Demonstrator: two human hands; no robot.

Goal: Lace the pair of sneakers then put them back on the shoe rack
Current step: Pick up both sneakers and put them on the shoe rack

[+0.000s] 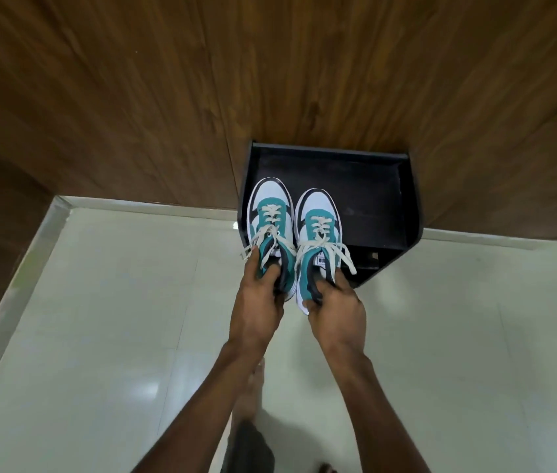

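Both laced sneakers held by the heel collars over the left part of the black shoe rack [410, 199], centre of the frame.

Each tongue carries a white label with dark lettering; the letters are partly covered by the laces and cannot be read with certainty. The left sneaker [270, 213] and right sneaker [318, 220] are white, teal and black, side by side, toes pointing toward the wood-panel wall [270, 70]; cream laces are threaded and tied, loose ends hanging to the sides. The left hand [258, 295] reaches in from below, thumb inside the collar, fingers wrapped outside, pinching the heel. The right hand [337, 305] grips its sneaker the same way, fingers curled over the collar. Whether the soles touch the shelf cannot be determined. Pale tiled floor [99, 319] fills the lower frame.
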